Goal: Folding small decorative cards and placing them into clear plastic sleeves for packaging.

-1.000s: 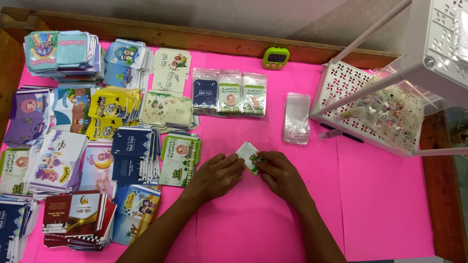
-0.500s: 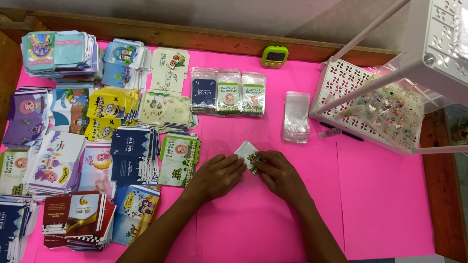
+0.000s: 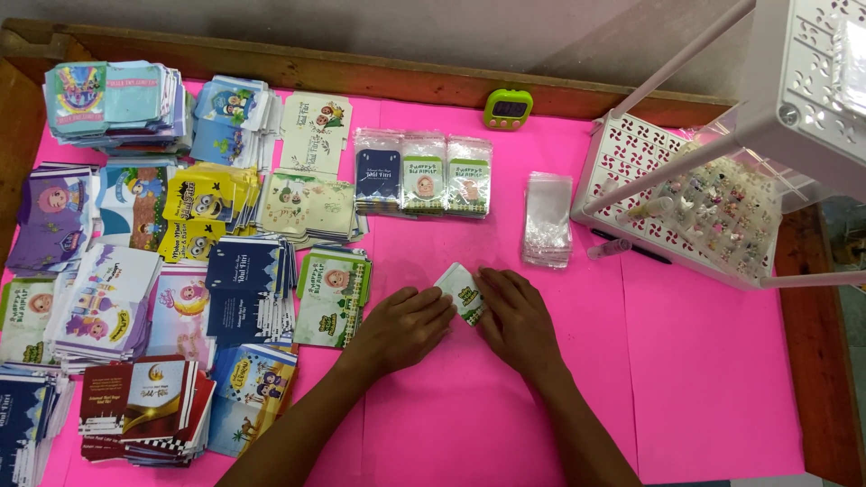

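Observation:
Both my hands rest on the pink table cover (image 3: 704, 379), pressing a small white and green printed envelope (image 3: 461, 289) between them. My left hand (image 3: 406, 326) covers its left edge with fingers flat. The fingers of my right hand (image 3: 519, 317) lie on its right edge. Most of the envelope is hidden under my fingers. Just left of my left hand lies a stack of green envelopes (image 3: 332, 296).
Many stacks of colourful printed envelopes (image 3: 135, 271) fill the left half. Three bagged packs (image 3: 422, 173) lie further back in the middle, with a pile of clear plastic sleeves (image 3: 548, 219) to their right. A green timer (image 3: 508, 108) sits at the back. A white perforated rack (image 3: 686, 198) stands right.
Nothing clear has changed; both hands stay on the small envelope at the same spot.

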